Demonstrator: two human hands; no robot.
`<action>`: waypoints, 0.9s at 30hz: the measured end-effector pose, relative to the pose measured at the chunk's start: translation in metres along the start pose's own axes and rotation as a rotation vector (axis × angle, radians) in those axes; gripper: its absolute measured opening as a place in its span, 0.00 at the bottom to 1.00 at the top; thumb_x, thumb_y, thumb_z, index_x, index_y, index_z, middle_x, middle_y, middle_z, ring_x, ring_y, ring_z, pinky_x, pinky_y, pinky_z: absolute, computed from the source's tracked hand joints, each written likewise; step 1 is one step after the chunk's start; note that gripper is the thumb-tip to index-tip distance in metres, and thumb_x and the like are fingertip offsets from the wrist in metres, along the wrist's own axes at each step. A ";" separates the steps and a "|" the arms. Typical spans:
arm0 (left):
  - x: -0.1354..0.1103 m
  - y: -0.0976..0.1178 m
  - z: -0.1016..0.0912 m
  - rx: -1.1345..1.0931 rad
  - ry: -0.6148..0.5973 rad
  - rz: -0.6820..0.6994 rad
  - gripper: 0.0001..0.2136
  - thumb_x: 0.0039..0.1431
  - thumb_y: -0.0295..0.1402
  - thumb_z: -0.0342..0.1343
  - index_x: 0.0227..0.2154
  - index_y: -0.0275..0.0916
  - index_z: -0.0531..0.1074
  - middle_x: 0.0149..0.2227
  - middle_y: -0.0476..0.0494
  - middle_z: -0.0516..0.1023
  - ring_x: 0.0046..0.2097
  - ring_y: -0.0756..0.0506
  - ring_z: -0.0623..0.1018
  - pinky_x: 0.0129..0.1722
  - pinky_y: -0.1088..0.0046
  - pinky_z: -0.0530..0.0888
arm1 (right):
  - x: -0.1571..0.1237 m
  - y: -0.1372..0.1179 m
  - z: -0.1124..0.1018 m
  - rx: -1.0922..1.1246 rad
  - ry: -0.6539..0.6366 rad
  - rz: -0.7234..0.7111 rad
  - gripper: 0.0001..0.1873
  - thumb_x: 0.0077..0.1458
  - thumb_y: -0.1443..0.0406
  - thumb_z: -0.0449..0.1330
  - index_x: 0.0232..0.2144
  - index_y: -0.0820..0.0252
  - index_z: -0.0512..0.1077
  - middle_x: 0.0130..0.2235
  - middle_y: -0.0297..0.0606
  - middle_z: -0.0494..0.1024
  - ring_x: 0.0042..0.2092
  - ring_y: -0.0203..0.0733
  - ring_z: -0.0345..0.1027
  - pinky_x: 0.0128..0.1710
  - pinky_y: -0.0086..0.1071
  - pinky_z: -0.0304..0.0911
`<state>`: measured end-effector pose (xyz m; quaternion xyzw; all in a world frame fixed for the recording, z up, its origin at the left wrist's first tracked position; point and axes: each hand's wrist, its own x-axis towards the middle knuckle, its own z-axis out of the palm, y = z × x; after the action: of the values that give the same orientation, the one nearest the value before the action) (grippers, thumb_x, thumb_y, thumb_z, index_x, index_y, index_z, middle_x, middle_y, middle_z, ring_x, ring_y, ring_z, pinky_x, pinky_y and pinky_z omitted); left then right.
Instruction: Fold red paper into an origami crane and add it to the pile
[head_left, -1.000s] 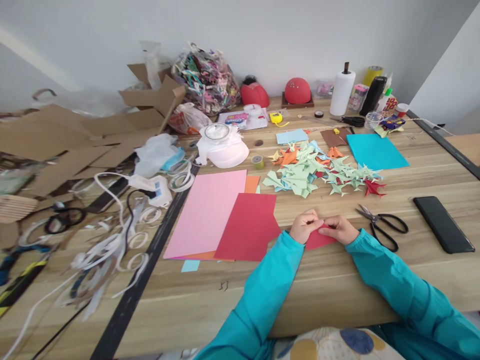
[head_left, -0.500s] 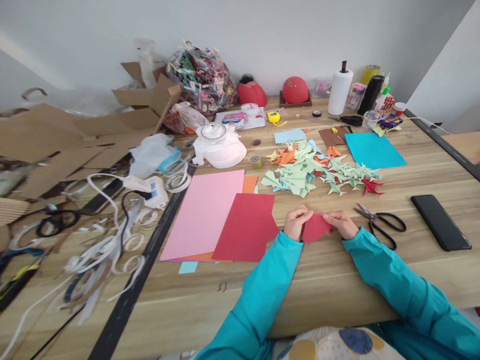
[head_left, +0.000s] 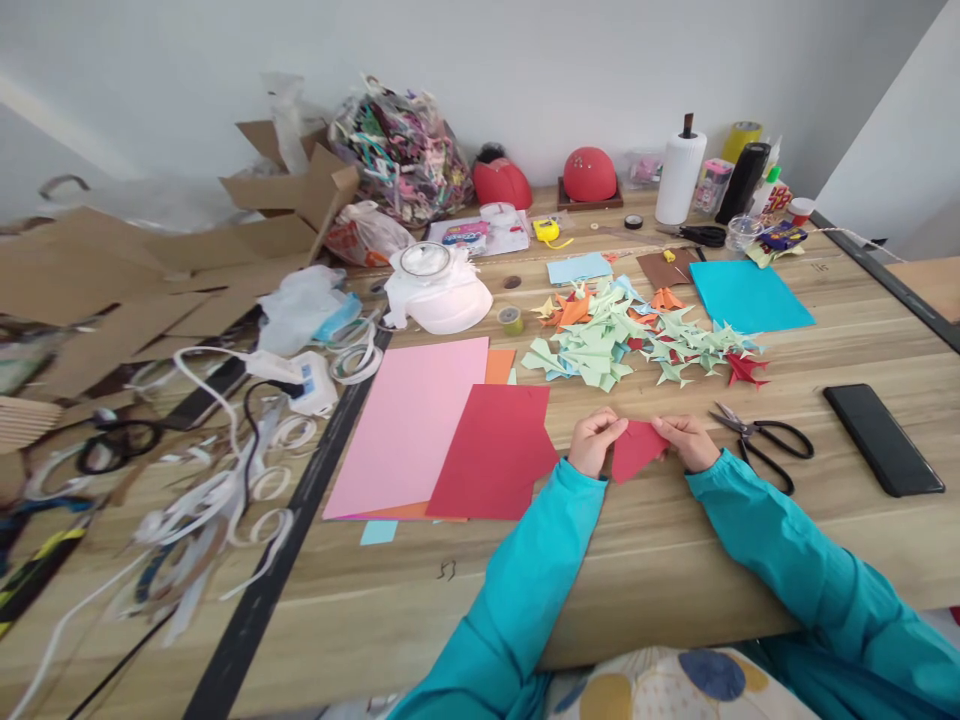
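Between my hands, just above the wooden table, is a small piece of red paper (head_left: 635, 452) that narrows to a point at the bottom. My left hand (head_left: 596, 440) pinches its left edge between thumb and fingers. At the right corner my right hand (head_left: 686, 441) pinches it the same way. Black-handled scissors (head_left: 759, 440) lie to the right of my right hand, blades pointing up-left. Left of my left hand is a larger red sheet (head_left: 491, 455), overlapping a pink sheet (head_left: 420, 420). Beyond my hands spreads a pile of folded paper cranes (head_left: 600, 345), mostly pale green.
A black phone (head_left: 883, 440) lies at the right. Turquoise paper (head_left: 750, 297) is behind the pile. White cables with a power strip (head_left: 304, 380) and cardboard (head_left: 150, 260) crowd the left. A tape measure (head_left: 546, 231) and a white roll (head_left: 680, 178) stand at the back.
The red paper's outline has changed from a broader shape to a more pointed, triangle-like one. Both hands keep their pinch and have barely moved. The view has shifted slightly.
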<state>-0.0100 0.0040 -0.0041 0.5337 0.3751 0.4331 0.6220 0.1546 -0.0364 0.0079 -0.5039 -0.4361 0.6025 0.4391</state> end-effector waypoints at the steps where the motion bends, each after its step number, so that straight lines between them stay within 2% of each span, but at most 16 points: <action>1: 0.000 0.000 0.000 0.007 0.011 0.001 0.16 0.47 0.40 0.57 0.14 0.34 0.64 0.22 0.51 0.60 0.26 0.54 0.62 0.26 0.77 0.60 | 0.001 0.001 0.000 0.009 0.003 -0.003 0.23 0.46 0.49 0.57 0.19 0.65 0.71 0.16 0.34 0.70 0.18 0.32 0.61 0.18 0.27 0.58; 6: -0.001 0.004 0.004 0.068 -0.016 -0.023 0.13 0.41 0.39 0.61 0.18 0.34 0.67 0.22 0.52 0.61 0.25 0.54 0.62 0.25 0.77 0.60 | 0.002 -0.001 0.001 0.000 0.033 -0.048 0.23 0.46 0.49 0.56 0.17 0.64 0.68 0.15 0.33 0.68 0.17 0.31 0.59 0.18 0.26 0.57; 10: -0.002 0.006 0.004 0.053 -0.013 -0.041 0.13 0.39 0.39 0.62 0.20 0.33 0.68 0.22 0.51 0.65 0.25 0.54 0.64 0.24 0.78 0.62 | -0.001 -0.006 0.003 -0.091 0.010 -0.078 0.23 0.45 0.49 0.57 0.16 0.64 0.67 0.15 0.32 0.67 0.18 0.31 0.59 0.19 0.27 0.58; 15: -0.001 0.002 0.004 -0.118 0.052 -0.139 0.14 0.37 0.38 0.64 0.24 0.34 0.71 0.24 0.48 0.72 0.26 0.51 0.70 0.28 0.75 0.68 | -0.002 -0.008 0.007 -0.096 0.041 -0.083 0.19 0.39 0.52 0.63 0.25 0.63 0.67 0.19 0.30 0.67 0.19 0.30 0.58 0.17 0.25 0.58; 20: -0.001 0.000 0.006 -0.256 0.113 -0.147 0.14 0.38 0.37 0.64 0.29 0.34 0.74 0.28 0.45 0.77 0.29 0.49 0.74 0.33 0.71 0.70 | -0.002 -0.007 0.009 -0.071 0.075 -0.104 0.22 0.38 0.54 0.64 0.32 0.62 0.65 0.21 0.30 0.68 0.18 0.28 0.56 0.14 0.24 0.55; 23: -0.002 0.002 0.007 -0.174 0.088 -0.140 0.14 0.39 0.38 0.63 0.28 0.34 0.75 0.28 0.44 0.77 0.29 0.49 0.73 0.32 0.71 0.70 | -0.002 -0.005 0.008 -0.162 0.028 -0.113 0.18 0.40 0.53 0.62 0.25 0.63 0.68 0.17 0.30 0.67 0.17 0.29 0.56 0.15 0.25 0.55; 27: -0.004 0.006 0.009 -0.073 0.071 -0.113 0.14 0.40 0.40 0.62 0.26 0.33 0.74 0.26 0.45 0.76 0.28 0.49 0.73 0.30 0.72 0.70 | -0.004 -0.004 0.008 -0.234 0.026 -0.115 0.20 0.42 0.51 0.60 0.17 0.63 0.68 0.15 0.33 0.68 0.17 0.30 0.58 0.15 0.26 0.56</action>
<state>-0.0037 -0.0029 0.0032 0.4730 0.4103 0.4293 0.6509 0.1469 -0.0400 0.0134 -0.5336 -0.5262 0.5146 0.4167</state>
